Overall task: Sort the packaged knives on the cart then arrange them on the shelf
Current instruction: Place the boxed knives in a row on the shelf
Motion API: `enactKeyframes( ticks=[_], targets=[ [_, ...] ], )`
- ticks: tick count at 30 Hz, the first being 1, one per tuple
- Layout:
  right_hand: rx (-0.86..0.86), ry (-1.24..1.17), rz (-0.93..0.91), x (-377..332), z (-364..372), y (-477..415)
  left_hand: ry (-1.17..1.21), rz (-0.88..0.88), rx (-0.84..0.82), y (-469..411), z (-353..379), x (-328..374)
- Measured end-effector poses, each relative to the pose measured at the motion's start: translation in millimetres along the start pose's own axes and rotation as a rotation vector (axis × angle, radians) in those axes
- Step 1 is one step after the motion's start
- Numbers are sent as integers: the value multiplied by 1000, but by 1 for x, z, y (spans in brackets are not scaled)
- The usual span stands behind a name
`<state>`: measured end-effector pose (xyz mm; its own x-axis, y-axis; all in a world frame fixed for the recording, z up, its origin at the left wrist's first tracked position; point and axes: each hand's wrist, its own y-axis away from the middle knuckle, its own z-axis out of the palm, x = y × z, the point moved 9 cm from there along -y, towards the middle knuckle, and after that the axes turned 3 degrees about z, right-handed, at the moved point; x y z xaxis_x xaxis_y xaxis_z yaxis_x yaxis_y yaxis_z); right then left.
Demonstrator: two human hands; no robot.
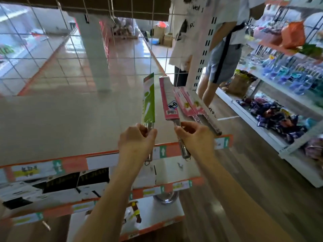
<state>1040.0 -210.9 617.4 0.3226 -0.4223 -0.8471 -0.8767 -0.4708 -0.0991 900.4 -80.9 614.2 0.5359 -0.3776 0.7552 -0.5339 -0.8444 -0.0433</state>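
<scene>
Over shelf [70, 123], hands [138, 140] [195, 137] apparently grip sleeved knives [148, 100] [168, 98].

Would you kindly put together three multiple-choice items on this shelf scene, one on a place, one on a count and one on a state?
1. Where do the two pink-sleeved knives that no hand holds lie?
A. On the top shelf, right of the held knives
B. On the floor
C. On the bottom shelf

2. How many packaged knives show at the top shelf in all?
A. Two
B. Four
C. Six

3. What is the left hand doing?
A. Hanging empty
B. Gripping the handle of the green-sleeved knife
C. Resting flat on the shelf

Answers:
1 A, they lie side by side near the shelf's right end.
2 B, one green sleeve and three pink ones.
3 B, its fingers close round the metal handle, while the right hand holds a pink-sleeved knife.
</scene>
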Motion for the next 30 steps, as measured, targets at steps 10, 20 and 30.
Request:
enactKeyframes(
  ticks=[10, 20, 30],
  targets=[
    [-114, 86, -92, 11, 9, -65, -74, 58, 121, -36, 29, 20],
    [-151, 139, -204, 6, 11, -73, -174, -16, 136, -49, 42, 7],
    [-159, 205, -239, 9, 10, -74, -193, -20, 154, -49, 44, 5]
  ],
)
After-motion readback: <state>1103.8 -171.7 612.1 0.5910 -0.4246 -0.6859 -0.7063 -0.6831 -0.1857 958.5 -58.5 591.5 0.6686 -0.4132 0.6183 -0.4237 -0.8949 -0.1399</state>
